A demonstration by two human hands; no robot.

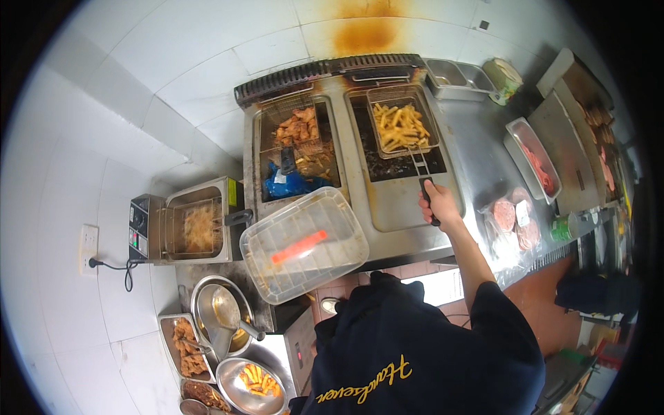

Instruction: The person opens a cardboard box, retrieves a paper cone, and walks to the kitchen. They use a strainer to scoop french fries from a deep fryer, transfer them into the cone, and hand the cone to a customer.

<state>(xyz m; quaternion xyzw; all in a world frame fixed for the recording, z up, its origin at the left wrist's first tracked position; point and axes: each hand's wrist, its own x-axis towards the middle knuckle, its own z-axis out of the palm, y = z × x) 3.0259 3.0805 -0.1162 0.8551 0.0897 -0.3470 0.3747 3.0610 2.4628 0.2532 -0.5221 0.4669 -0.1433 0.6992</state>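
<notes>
My right hand (pixel 438 203) is closed around the black handle (pixel 426 194) of a wire fryer basket (pixel 390 153) full of French fries (pixel 400 127). The basket sits over the right well of a steel double fryer (pixel 415 212). My left hand is out of view. In the left well, another wire basket (pixel 270 116) holds browned fried pieces (pixel 297 126), with a blue plastic bag (pixel 291 182) below it. A translucent plastic tub or lid (pixel 337 249) with a red-orange strip (pixel 299 246) lies across the fryer's front left edge.
A small electric fryer (pixel 228 244) bubbles at left. Below it are a strainer (pixel 220 306) over a bowl, a steel pan (pixel 165 332) of fried food and a bowl (pixel 228 381) of fries. Rightward are bagged round patties (pixel 504 215) and a steel tray (pixel 519 150) of red meat.
</notes>
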